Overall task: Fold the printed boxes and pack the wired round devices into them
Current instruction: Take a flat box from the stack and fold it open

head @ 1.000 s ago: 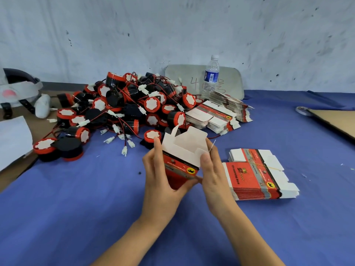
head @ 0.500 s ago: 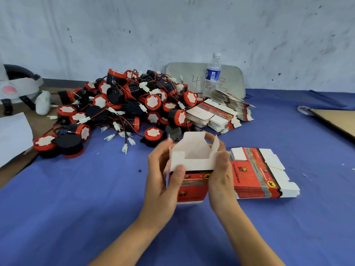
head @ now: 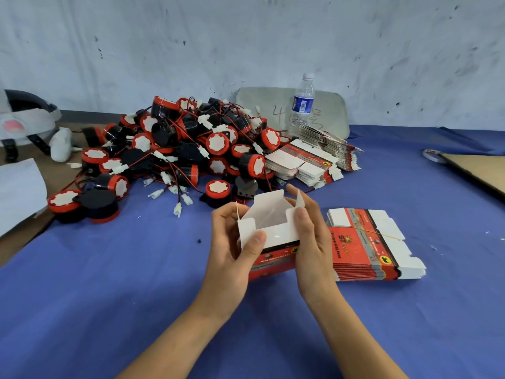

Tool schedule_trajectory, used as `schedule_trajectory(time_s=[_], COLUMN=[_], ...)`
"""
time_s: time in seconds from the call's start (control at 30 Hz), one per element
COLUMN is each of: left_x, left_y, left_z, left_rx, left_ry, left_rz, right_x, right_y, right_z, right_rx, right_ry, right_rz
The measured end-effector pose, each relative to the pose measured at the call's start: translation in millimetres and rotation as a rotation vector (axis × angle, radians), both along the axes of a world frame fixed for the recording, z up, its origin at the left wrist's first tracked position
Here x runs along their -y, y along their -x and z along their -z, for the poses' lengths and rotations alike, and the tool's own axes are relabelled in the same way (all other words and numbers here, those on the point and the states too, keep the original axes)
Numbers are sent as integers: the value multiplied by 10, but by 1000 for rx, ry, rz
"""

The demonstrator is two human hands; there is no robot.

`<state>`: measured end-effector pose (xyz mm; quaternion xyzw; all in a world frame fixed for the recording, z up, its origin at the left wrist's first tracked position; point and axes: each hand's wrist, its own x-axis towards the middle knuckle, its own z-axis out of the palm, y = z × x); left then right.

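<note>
A red printed box (head: 273, 242), opened up with its white flaps standing, is held between both my hands just above the blue cloth. My left hand (head: 235, 253) grips its left side, thumb on the front flap. My right hand (head: 310, 242) grips its right side, fingers behind the far flap. A banded stack of flat red boxes (head: 366, 244) lies right of my right hand. A big pile of black and red round devices (head: 175, 151) with red wires and white plugs lies beyond the box, to the left.
More flat box blanks (head: 308, 162) lie fanned behind the held box. A water bottle (head: 302, 105) stands in front of a grey board (head: 330, 110) at the wall. Cardboard (head: 481, 170) lies far right, a headset (head: 24, 124) and white paper (head: 19, 187) far left.
The box has been turned from slanted to facing me and squared open, its flaps now upright. Both hands shifted to its sides and have held it there.
</note>
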<state>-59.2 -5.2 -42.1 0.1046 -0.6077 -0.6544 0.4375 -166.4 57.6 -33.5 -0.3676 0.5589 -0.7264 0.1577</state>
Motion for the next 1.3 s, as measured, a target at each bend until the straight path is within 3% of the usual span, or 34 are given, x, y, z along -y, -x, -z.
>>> schedule_trajectory(time_s=[0.5,1.17,1.3], left_x=[75,36,51], left_y=[3,0,20], left_z=[5,11,45], left_rx=[-34,150,185], left_ry=[-70,302,304], left_rz=[-32,-251,-255], right_x=[8,2,9], right_y=[-7,-74,-85], right_z=[32,52,46], right_rx=[62,-181,-240], right_ry=[31,76,62], right_rz=[34,91,100])
